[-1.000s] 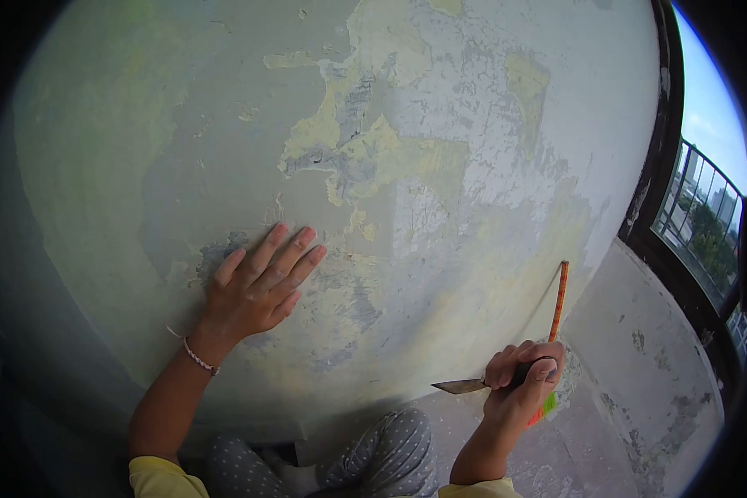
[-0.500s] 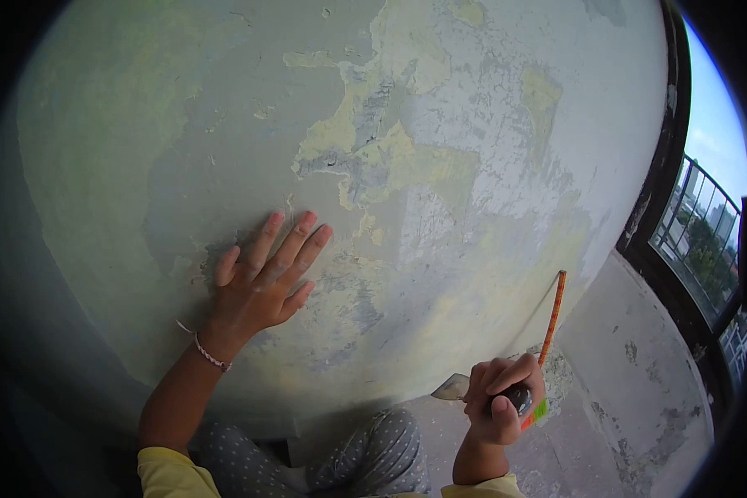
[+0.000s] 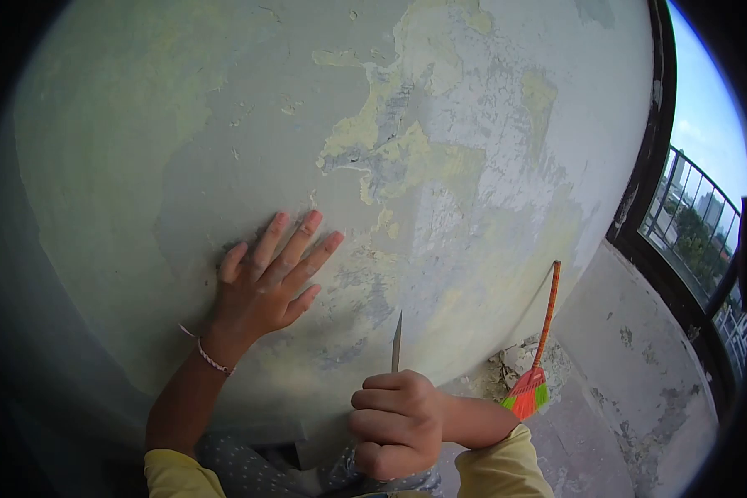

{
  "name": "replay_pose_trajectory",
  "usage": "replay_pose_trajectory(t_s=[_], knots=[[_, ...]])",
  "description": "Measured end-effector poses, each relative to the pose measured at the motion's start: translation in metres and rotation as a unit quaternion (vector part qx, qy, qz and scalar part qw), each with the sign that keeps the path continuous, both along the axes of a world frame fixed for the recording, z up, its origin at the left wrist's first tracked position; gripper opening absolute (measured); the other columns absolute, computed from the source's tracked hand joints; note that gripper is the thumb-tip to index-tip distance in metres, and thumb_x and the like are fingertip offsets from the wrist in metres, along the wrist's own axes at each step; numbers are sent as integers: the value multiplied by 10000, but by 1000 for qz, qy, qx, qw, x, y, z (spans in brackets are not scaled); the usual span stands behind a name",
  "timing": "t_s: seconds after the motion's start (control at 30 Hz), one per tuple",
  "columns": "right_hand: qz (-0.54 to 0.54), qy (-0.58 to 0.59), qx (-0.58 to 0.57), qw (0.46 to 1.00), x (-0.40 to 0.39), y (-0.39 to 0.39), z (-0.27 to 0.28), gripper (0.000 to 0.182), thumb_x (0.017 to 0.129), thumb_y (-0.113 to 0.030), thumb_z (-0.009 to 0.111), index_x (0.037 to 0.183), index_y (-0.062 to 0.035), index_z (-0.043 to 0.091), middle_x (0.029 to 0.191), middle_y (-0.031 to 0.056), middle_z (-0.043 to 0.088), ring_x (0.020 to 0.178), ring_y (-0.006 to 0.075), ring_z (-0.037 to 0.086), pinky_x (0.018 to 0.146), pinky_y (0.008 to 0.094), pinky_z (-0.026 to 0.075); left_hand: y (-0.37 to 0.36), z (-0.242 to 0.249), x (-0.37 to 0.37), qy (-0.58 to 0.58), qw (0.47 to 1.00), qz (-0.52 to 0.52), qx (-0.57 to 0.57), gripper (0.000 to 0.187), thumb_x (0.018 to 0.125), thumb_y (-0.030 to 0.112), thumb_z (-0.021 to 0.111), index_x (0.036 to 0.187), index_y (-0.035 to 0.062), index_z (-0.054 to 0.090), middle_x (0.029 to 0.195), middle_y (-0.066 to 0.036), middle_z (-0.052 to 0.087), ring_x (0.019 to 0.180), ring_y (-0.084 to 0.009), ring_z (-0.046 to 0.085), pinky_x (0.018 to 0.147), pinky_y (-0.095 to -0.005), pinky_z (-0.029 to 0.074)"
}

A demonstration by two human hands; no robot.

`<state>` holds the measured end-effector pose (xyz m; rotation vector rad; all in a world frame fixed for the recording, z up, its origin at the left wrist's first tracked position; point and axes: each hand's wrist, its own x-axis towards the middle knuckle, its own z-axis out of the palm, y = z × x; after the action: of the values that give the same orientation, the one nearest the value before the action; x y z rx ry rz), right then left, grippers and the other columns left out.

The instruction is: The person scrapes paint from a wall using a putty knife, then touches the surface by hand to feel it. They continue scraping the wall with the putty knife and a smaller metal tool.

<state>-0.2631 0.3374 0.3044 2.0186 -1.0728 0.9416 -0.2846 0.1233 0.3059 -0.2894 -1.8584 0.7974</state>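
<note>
My left hand (image 3: 266, 286) lies with its fingers spread against the peeling wall (image 3: 282, 158), beside a flaked patch. A braided bracelet (image 3: 212, 361) circles that wrist. In my right hand (image 3: 398, 423) is a small pointed trowel (image 3: 397, 342), the fist closed round its handle, which is hidden. Its thin blade appears edge-on and points up, overlapping the lower wall in this view. Above and between the hands, the paint has come off in ragged patches (image 3: 369, 133) of pale yellow and grey.
A broom (image 3: 527, 394) with orange and green bristles leans in the corner at right. Rubble (image 3: 506, 369) lies by the wall's foot. A dark window frame (image 3: 639, 195) and railing border the right side. My dotted trousers (image 3: 241, 465) show below.
My right hand has moved left and turned, so the trowel blade now points up instead of left. The broom head has come into sight. My left hand stays on the wall.
</note>
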Motion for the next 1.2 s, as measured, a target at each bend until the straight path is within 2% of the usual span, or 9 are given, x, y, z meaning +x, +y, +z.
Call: replay_pose_trajectory(t_s=[0.17,0.3,0.4,0.53,0.7,0.77,0.97,1.1,1.2], knots=[[-13,110,-38,993,15,-54,28,187,627,-72,548,610,-79,361,568,30,325,430,156,366,370,259,254,-40,6,27,8,1000,-14,-4,589,863,494,478,1425,362,360,1502,74,312,1354,-162,291,1082,-423,91],[-26,106,-69,992,-17,-92,41,193,588,-93,554,600,-98,362,563,18,322,430,149,380,364,266,262,-62,3,39,15,1000,-22,3,578,866,492,474,1417,358,365,1502,67,311,1353,-169,291,1080,-426,95],[-127,94,-119,980,-19,-105,40,201,554,-119,565,598,-121,369,580,16,370,433,147,396,363,281,301,-63,2,39,21,999,-25,5,569,868,490,471,1412,355,370,1501,62,310,1352,-175,290,1078,-429,98],[-140,125,-125,974,-9,-93,45,165,549,-147,560,613,-118,411,594,25,401,443,164,422,369,291,323,-65,4,38,33,999,-26,7,558,871,488,467,1404,351,375,1501,55,309,1352,-183,290,1076,-432,102],[-120,67,-87,987,-27,-102,44,204,545,-249,573,670,-106,498,601,24,413,449,179,443,382,308,350,-65,3,38,31,999,-28,10,545,874,486,462,1395,345,382,1500,46,307,1351,-192,289,1074,-436,108],[-82,78,-80,990,-6,-95,46,216,537,-251,573,674,-101,499,603,23,414,451,184,445,382,307,350,-64,4,40,36,999,-29,6,540,876,485,460,1391,343,384,1500,43,306,1350,-196,288,1073,-438,110],[-152,69,-105,980,-27,-110,43,189,521,-208,571,603,-120,425,564,1,358,444,146,415,369,269,320,-66,3,38,42,999,-27,2,524,880,481,454,1380,337,393,1499,33,304,1349,-208,287,1070,-443,116],[-107,118,-92,983,0,-94,44,164,564,-194,589,624,-114,459,597,20,432,463,172,459,385,292,342,-63,4,38,49,998,-27,4,514,882,479,450,1372,333,398,1499,26,303,1348,-215,287,1068,-446,120],[-69,50,-77,993,-20,-102,46,161,564,-186,574,607,-118,434,589,24,405,466,172,463,380,289,334,-65,3,36,39,999,-24,5,506,884,478,447,1367,330,402,1498,21,302,1348,-221,286,1066,-449,123]])
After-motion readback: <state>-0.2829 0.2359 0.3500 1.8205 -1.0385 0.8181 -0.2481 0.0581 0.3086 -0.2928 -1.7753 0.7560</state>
